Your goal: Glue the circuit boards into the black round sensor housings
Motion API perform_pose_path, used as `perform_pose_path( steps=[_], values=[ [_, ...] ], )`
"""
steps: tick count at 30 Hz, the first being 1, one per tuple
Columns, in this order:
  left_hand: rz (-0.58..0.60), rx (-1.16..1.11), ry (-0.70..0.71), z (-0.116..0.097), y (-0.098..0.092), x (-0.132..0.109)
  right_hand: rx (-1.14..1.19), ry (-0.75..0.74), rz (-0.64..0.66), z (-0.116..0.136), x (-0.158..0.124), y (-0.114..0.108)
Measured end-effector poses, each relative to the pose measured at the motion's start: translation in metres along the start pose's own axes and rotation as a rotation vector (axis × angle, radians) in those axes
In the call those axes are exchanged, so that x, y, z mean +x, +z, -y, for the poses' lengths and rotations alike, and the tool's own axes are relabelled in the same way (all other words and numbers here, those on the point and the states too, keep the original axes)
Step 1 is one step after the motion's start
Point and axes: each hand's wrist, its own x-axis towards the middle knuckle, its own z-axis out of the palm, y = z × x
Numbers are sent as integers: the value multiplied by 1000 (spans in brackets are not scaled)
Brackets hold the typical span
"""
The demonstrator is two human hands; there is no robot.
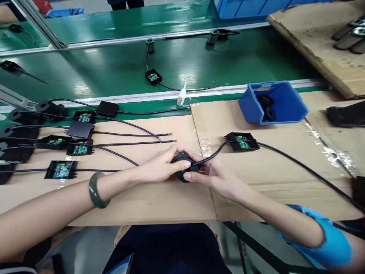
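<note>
Round blk part point(184, 164), matte, cable attached, both hands' grip

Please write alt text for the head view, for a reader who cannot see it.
The left hand and right hand hold a black part over cardboard; its cable runs to an open box with a green board. More boxes lie at left, a blue bin at right.

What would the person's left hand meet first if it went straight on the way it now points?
The left hand meets the black round part, which its fingers already grip; just beyond, seemingly, lies the right hand, holding the same part from the other side.
</note>
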Motion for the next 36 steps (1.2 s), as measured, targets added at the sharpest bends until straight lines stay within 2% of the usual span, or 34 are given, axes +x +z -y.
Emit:
perform_pose_path(
  steps=[3,6,8,15,18,23,28,34,36],
  values=[
    [-89,157,-59,-5,11,0,-26,6,-67,-1,-2,3],
    [-146,176,-109,-7,17,0,-9,3,-101,-2,-3,7],
    [-149,158,-101,-5,16,0,-8,-2,-79,-2,-4,6],
    [29,-5,-9,4,-2,1,42,-3,95,7,-4,-10],
    [88,-2,-44,0,-8,5,74,35,92,9,-3,-10],
    [50,8,-72,-3,-7,12,118,172,8,2,-3,-5],
    [10,-13,-86,0,-5,16,162,146,-48,-3,-3,-1],
    [107,-29,-110,-6,-9,10,36,87,111,6,-9,-16],
    [124,1,-150,-8,-7,4,-13,37,92,6,-14,-20]
  ],
)
